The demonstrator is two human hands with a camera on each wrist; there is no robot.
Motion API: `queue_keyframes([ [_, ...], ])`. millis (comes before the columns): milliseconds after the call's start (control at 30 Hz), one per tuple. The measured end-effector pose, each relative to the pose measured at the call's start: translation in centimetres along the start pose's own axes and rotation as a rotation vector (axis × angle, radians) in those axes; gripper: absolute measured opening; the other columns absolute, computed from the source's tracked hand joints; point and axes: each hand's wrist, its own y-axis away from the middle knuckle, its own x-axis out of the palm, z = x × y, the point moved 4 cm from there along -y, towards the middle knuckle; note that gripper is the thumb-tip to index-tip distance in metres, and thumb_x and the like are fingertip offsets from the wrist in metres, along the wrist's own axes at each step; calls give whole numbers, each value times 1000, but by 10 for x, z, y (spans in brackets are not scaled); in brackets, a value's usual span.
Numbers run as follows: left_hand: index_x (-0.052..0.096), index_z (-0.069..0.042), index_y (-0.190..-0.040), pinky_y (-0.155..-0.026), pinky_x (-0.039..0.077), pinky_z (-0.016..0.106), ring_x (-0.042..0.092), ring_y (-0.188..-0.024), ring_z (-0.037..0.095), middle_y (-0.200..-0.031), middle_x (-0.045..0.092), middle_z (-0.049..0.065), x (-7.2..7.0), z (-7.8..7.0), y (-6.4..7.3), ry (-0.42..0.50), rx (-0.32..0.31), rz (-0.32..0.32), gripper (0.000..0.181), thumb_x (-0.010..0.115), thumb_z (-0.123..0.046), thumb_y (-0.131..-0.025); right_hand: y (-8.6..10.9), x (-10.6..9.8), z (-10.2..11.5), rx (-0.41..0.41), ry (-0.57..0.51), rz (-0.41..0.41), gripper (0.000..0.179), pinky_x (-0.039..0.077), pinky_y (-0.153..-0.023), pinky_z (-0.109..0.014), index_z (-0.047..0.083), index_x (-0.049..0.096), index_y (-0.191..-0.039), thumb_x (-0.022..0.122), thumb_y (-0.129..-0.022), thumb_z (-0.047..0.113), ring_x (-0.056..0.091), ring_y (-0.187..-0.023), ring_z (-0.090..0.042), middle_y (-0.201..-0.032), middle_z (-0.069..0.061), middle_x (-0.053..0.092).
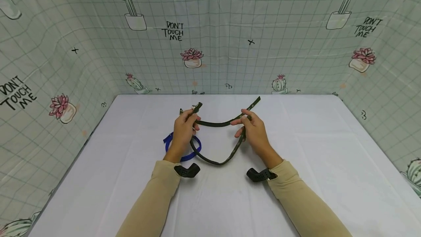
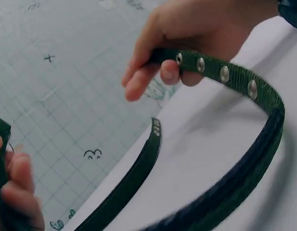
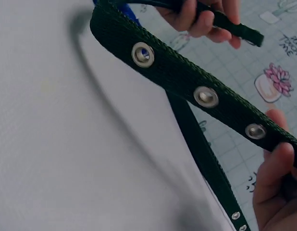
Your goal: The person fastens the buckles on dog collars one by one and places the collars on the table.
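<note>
Nearest the surface's (image 1: 223, 200) front edge, two tan sleeves (image 1: 296, 193) run out of view, a black wrist device (image 1: 186, 170) at the left cuff and another at the right. Left of the surface's middle lies a coiled blue strap (image 1: 186, 158), partly hidden under the left wrist. A lower green length (image 1: 219, 163) sags between the hands; the right hand (image 1: 254, 131) pinches it near its metal eyelets (image 3: 143, 55). The left hand's (image 1: 184, 127) fingers curl round green webbing, hiding part of its buckle end (image 1: 197, 107). An upper green length (image 1: 213, 124) passes behind the right hand towards the far edge; whether both lengths join is unclear. Beyond, a backdrop cloth (image 1: 223, 68) shows printed pots (image 1: 192, 63) holding succulents (image 1: 192, 54).
</note>
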Motion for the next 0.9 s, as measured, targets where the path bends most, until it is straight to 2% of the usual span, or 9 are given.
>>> queue_keyframes([
  [67, 59, -1, -130, -50, 36, 19, 46, -60, 9, -97, 60, 13, -2, 1, 0, 87, -29, -21, 34, 48, -23, -107, 0, 0, -1, 81, -67, 1, 41, 49, -51, -25, 5, 42, -145, 44, -109, 25, 68, -65, -18, -104, -12, 73],
  [167, 62, -7, -123, -48, 29, 20, 39, -56, 8, -86, 53, 5, -4, 1, 0, 212, -67, -46, 35, 48, -35, -107, -1, 0, -2, 187, -200, 14, 41, 54, -60, -25, -3, 45, -138, 50, -106, 23, 69, -73, -16, -99, -9, 72],
  [300, 62, -13, -126, -45, 26, 19, 36, -52, 6, -79, 50, 0, -5, -1, 0, 315, -90, -49, 40, 45, -44, -107, -1, 3, 0, 230, -353, 69, 40, 56, -70, -25, -11, 47, -134, 54, -103, 13, 70, -85, -16, -94, -7, 71],
  [400, 61, -15, -130, -44, 26, 17, 36, -50, 5, -76, 51, 0, -4, -2, 0, 345, -93, -32, 44, 42, -48, -107, -1, 4, 1, 210, -378, 115, 40, 54, -73, -27, -4, 48, -140, 53, -104, 12, 69, -89, -17, -96, -6, 71],
  [533, 59, -18, -132, -47, 29, 18, 38, -53, 6, -77, 52, 0, -2, -3, 0, 351, -84, 6, 42, 43, -47, -107, -1, 6, 3, 124, -288, 156, 45, 52, -79, -32, 15, 44, -151, 50, -107, 22, 68, -89, -19, -98, -7, 71],
  [633, 62, -13, -126, -51, 32, 20, 43, -59, 9, -83, 54, 1, 0, -3, 0, 358, -94, 11, 39, 44, -42, -107, -1, 8, 5, 65, -245, 181, 48, 53, -81, -35, 22, 40, -155, 49, -108, 27, 64, -82, -19, -94, -10, 67],
  [800, 67, 2, -114, -53, 35, 20, 47, -69, 12, -90, 53, 4, 3, -4, -1, 362, -132, -10, 42, 41, -30, -107, 0, 11, 9, 18, -280, 202, 48, 51, -65, -29, 18, 40, -154, 50, -108, 25, 51, -66, -16, -86, -10, 59],
  [900, 66, 4, -112, -52, 35, 19, 46, -68, 11, -87, 52, 3, 8, -5, -1, 358, -153, 1, 39, 41, -25, -105, 1, 12, 11, -11, -288, 202, 46, 44, -57, -26, 14, 42, -153, 49, -108, 23, 47, -60, -15, -82, -10, 60],
])
